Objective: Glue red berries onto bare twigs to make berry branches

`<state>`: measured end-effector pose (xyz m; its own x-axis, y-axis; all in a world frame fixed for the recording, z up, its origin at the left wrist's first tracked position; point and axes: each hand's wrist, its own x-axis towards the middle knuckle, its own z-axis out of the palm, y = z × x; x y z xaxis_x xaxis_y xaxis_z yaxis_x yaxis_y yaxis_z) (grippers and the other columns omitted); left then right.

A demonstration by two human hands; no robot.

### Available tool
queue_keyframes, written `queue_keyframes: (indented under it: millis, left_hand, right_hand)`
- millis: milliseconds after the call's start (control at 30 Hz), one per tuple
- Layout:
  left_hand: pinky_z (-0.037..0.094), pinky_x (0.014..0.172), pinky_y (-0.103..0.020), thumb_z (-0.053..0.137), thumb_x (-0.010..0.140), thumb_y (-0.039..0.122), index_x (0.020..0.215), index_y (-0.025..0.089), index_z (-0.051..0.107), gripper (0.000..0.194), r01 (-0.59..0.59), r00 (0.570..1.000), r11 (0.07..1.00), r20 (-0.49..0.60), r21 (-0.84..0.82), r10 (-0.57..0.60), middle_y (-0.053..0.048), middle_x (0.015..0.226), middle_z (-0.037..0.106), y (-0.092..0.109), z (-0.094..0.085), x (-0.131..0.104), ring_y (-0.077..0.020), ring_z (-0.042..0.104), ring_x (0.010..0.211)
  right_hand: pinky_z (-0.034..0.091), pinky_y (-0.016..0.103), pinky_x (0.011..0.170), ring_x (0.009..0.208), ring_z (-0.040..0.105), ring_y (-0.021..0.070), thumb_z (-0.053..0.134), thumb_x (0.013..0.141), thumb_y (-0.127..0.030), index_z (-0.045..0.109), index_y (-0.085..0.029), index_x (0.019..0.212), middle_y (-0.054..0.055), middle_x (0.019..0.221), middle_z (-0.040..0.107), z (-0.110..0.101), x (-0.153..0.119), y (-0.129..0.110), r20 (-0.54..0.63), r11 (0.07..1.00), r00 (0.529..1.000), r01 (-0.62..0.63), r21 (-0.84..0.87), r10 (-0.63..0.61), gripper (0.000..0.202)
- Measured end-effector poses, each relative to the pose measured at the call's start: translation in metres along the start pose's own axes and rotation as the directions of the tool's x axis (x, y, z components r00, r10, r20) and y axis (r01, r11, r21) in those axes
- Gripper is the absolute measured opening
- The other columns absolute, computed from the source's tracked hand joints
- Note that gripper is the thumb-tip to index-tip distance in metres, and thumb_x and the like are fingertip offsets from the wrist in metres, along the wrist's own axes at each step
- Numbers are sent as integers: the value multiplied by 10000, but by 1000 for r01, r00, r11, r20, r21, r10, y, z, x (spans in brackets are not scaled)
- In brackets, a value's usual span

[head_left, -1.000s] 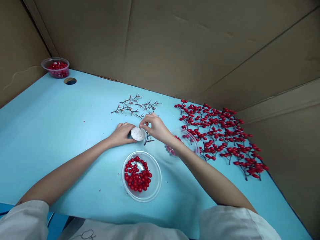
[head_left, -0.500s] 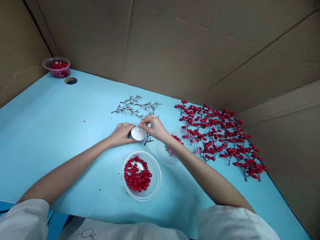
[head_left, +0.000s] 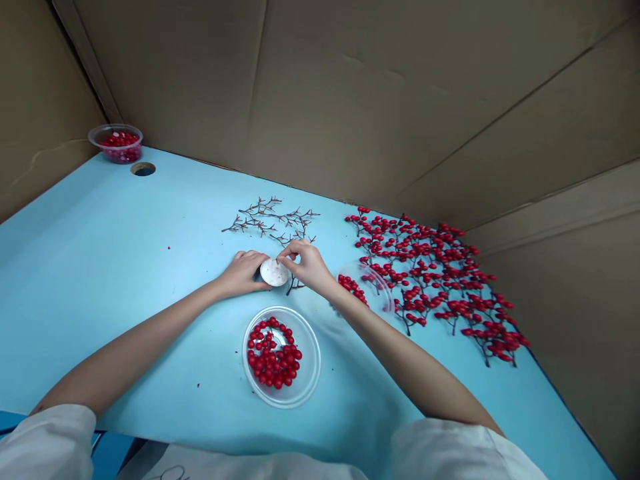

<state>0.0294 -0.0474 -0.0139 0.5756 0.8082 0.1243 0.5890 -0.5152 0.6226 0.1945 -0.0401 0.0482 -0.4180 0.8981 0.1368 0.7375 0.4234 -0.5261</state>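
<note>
A small round white cup (head_left: 275, 273) is in my left hand (head_left: 245, 272), whose fingers and thumb curl around its left side. At the cup's right rim, the thumb and fingertips of my right hand (head_left: 306, 265) are pinched together. What they hold, if anything, is too small to make out. Part of a dark bare twig (head_left: 294, 285) shows just under my right hand; the hand covers the rest. More bare brown twigs (head_left: 260, 215) lie beyond both hands. Nearer to me stands a clear round bowl (head_left: 313, 373) containing red berries (head_left: 274, 363).
Under my right forearm sits another clear tub (head_left: 383, 293) with red berries. Many red-berried branches (head_left: 430, 267) spread over the table's right side. A third tub (head_left: 123, 152) is in the far left corner, near a round hole (head_left: 143, 169). Cardboard walls (head_left: 320, 100) enclose the table.
The whole view has shifted slightly. My right fingertips remain at the cup's rim, and my left hand still holds the cup.
</note>
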Motion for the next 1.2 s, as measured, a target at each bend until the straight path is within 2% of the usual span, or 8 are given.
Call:
queue_keyframes:
  millis: [133,233,367,500,700,933,1133,1200]
  left_hand:
    - [302,827,-349,600,653,420,989,181,471,431,-2,1000,1000,-4,-3,2,-53,1023,561,0,1,0,-226,463,999]
    - [304,821,-351,599,652,422,975,180,481,420,-1,1000,1000,0,-2,1,-55,1011,563,-1,1,0,-229,463,995]
    - [306,825,-350,599,652,413,975,184,480,413,-4,1000,1000,3,6,4,-54,1026,559,-2,1,0,-228,459,1004]
    - [308,826,-352,598,655,409,984,183,472,419,-2,1000,1000,-2,11,2,-55,1035,556,-1,0,0,-225,459,1005]
    - [310,820,-352,595,655,422,974,182,477,417,-1,1000,1000,4,4,1,-50,1000,565,-1,0,0,-225,466,988]
    - [306,835,-356,600,653,396,1000,183,470,427,1,1000,1000,9,12,-1,-57,1039,556,0,-1,0,-228,455,1012]
    - [305,841,-356,593,649,430,986,183,477,433,6,1000,1000,15,4,-6,-57,1029,557,0,-1,0,-233,457,1013]
    - [305,841,-356,591,652,425,984,188,477,424,9,1000,1000,15,4,-9,-55,1027,558,0,0,0,-233,457,1012]
  right_hand:
    - [359,258,652,643,443,128,584,685,-121,602,-149,633,1,591,527,-7,-8,0,80,999,996,46,6,-46,63]
    - [355,246,624,646,436,136,602,653,-83,607,-155,616,-1,569,521,-2,-11,2,143,998,988,67,-3,-66,82]
    - [346,268,644,673,419,151,587,670,-87,603,-148,633,17,605,525,4,-3,6,111,998,992,57,-34,-53,73]
    - [342,288,676,684,411,153,549,716,-107,594,-142,658,28,638,525,-3,3,6,52,998,998,42,-52,-40,81]
    - [355,252,639,671,432,145,618,657,-103,599,-162,628,4,600,536,-2,-8,7,167,995,983,89,-34,-82,68]
    - [343,291,675,683,412,155,548,720,-116,595,-142,662,31,641,532,-5,0,10,58,996,998,37,-77,-33,79]
    - [356,260,644,672,433,143,601,672,-114,600,-160,639,8,614,538,-1,-6,8,140,995,987,82,-58,-73,56]
    - [352,270,647,670,424,148,590,672,-103,596,-160,632,12,614,532,0,-6,9,127,994,990,74,-76,-64,70]
